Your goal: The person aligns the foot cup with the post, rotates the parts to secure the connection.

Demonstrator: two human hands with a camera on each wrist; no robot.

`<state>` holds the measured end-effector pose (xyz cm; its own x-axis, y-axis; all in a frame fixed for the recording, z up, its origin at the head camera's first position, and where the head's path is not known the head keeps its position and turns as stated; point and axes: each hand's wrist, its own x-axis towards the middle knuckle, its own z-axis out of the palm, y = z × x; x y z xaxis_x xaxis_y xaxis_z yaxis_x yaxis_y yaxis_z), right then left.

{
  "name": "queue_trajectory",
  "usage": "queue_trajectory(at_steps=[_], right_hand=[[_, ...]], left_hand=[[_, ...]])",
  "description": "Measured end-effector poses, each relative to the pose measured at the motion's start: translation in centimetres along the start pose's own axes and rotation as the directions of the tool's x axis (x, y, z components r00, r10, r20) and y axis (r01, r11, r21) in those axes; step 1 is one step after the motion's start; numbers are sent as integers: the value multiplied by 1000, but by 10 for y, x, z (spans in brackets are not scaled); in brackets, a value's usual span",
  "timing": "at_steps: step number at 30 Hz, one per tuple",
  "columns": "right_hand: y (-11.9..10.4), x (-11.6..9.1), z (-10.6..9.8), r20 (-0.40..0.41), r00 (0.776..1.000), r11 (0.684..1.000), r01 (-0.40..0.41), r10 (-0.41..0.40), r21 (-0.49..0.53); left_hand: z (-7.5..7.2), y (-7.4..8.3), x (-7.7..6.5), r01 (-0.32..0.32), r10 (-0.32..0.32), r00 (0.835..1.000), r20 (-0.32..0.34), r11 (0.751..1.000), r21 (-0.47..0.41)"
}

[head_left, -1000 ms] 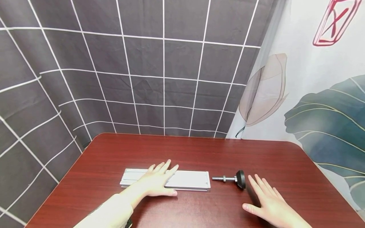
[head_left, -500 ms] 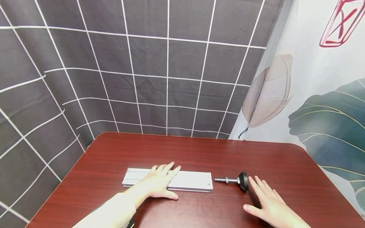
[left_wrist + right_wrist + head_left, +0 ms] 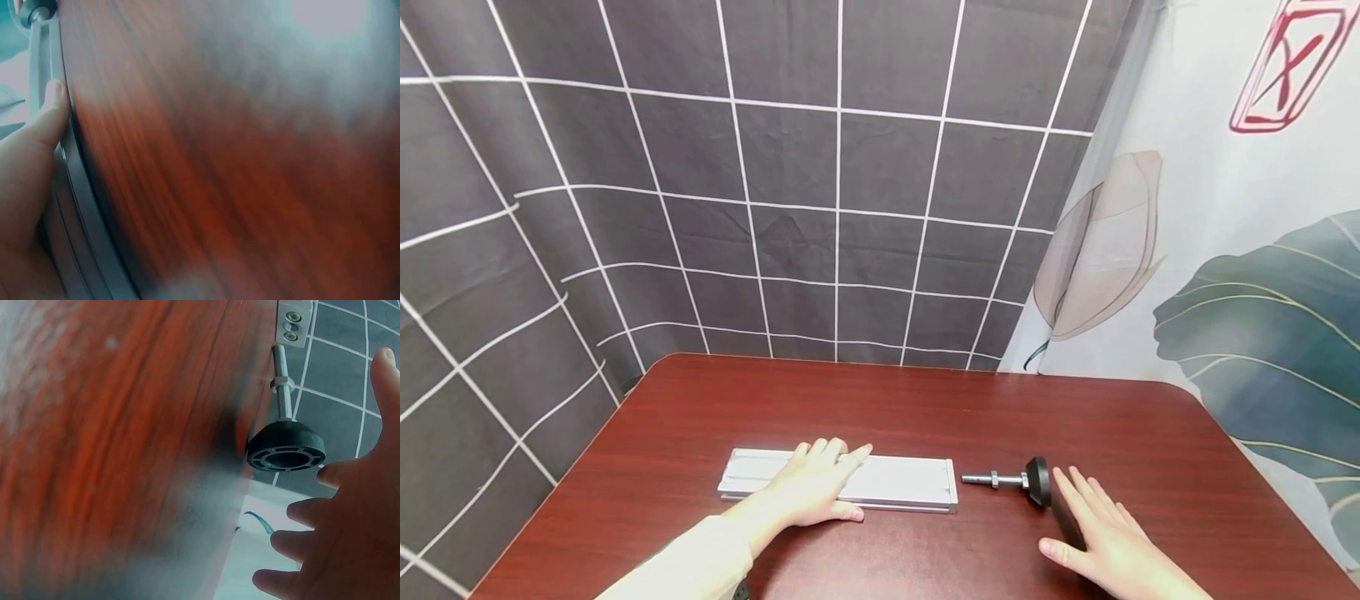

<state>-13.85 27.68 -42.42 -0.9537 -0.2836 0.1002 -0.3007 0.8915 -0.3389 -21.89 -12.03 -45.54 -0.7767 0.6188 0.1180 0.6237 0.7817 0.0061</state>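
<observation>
A silver aluminium profile (image 3: 904,482) lies lengthwise across the table. My left hand (image 3: 811,492) grips it across its middle, fingers bent over the far edge and thumb along the near side; the left wrist view has the thumb (image 3: 49,122) against the grooved side. Just right of the profile lies a levelling foot (image 3: 1039,482), its threaded rod and nut pointing left towards the profile's end. In the right wrist view its round black base (image 3: 286,440) faces my right hand (image 3: 1105,537), which rests with fingers spread and straight, holding nothing, fingertips close beside the base.
The red-brown wooden table (image 3: 850,396) has rounded far corners. A dark grey curtain with a white grid (image 3: 880,250) hangs behind it and on the left. At the right hangs a white curtain with leaf prints (image 3: 1150,333).
My left fingers, straight across the profile before, have bent down over its far edge. The right hand and the levelling foot stay put; the head view shifts slightly.
</observation>
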Motion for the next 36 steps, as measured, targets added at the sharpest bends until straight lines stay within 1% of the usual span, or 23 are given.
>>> queue_trajectory(at_steps=[5, 10, 15, 21, 25, 31, 36], right_hand=[[0, 1, -1, 19, 1000, 1000, -12, 12, 8], [3, -1, 0, 13, 1000, 1000, -5, 5, 10], [5, -1, 0, -9, 1000, 1000, 11, -11, 5], [7, -1, -1, 24, 999, 1000, -21, 21, 7], [9, 1, -3, 10, 1000, 1000, -13, 12, 25], [14, 7, -8, 8, 999, 998, -32, 31, 56], [18, 13, -12, -27, 1000, 999, 11, -10, 47]], left_hand=[[-2, 2, 0, 20, -20, 1000, 11, 1000, -10], [-3, 2, 1, -5, 5, 1000, -8, 1000, -3], [1, -1, 2, -41, 42, 998, -46, 999, 24], [2, -5, 1, -71, 72, 990, -120, 997, 14], [-2, -7, 1, -73, 71, 985, -159, 997, -4], [-14, -4, -2, -75, 62, 982, -177, 995, -66], [-21, 3, -10, -91, 69, 978, -198, 990, -107]])
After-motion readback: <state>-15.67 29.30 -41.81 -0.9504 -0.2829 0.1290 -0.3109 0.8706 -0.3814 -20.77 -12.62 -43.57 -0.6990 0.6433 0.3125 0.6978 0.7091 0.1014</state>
